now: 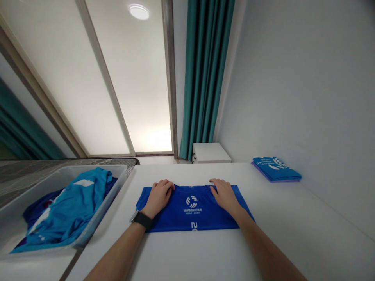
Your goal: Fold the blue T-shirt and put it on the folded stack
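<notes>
A folded shirt [191, 208] lay flat at the middle of the bench [293, 234], nearer the near edge than the far edge. The left hand [158, 197] rested on its far left part; the right hand [225, 195] rested on its far right part. A stack of folded shirts [277, 168] lay near the far right corner. A bin [117, 183] stood just off the left edge, with loose garments [70, 207] in it. A small cabinet [211, 152] stood behind the far edge.
</notes>
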{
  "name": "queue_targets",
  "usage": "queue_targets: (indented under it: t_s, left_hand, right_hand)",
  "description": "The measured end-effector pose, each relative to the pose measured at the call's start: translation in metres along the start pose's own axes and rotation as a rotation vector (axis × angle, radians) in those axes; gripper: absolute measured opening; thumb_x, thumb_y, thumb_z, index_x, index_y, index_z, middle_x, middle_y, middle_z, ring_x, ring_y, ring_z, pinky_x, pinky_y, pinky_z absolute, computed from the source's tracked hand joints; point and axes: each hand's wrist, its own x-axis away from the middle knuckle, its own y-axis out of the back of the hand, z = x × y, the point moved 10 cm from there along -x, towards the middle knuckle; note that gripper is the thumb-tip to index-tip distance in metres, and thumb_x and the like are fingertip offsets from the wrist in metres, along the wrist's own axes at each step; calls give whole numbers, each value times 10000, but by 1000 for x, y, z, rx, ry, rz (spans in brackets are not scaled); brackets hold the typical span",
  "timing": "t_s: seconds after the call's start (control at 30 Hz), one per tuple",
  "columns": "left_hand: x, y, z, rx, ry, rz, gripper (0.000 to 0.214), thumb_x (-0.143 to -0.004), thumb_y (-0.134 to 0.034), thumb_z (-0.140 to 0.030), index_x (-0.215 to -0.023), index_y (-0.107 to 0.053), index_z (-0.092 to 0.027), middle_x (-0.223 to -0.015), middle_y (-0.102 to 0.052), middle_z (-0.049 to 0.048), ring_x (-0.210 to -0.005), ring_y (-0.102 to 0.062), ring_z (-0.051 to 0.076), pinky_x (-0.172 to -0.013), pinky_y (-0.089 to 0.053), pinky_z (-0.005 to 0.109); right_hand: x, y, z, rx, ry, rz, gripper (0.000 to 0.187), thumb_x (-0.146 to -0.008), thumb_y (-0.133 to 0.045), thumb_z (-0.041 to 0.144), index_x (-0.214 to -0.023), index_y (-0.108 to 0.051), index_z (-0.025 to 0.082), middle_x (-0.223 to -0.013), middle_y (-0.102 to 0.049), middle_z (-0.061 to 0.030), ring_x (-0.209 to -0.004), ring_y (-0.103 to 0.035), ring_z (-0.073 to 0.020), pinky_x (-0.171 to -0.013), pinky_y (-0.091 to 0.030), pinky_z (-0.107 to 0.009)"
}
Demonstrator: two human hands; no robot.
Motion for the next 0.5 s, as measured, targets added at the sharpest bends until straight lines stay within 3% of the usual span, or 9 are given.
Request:
queue_targets:
  t_s: [0.23,0.5]
  left_hand:
    - [1,0,-4,-40,-15,9,232,-945,-422,-172,-948,-645,-234,-1005,-643,47,-974,-555,229,-833,-391,377]
    - [3,2,-5,-86,-10,2,170,-922,-460,-196,-978,-616,-233,-1030,-610,51,-996,-535,233,-852,-396,379]
  right_hand:
    - [5,2,-21,138,-19,68,204,-956,-458,327,-895,-609,204,-964,-672,-71,-966,-556,-245,-825,-346,-353]
    - [7,1,-30,150,-35,98,143,-946,-468,278,-938,-589,202,-952,-682,-65,-946,-582,-236,-800,-329,-342]
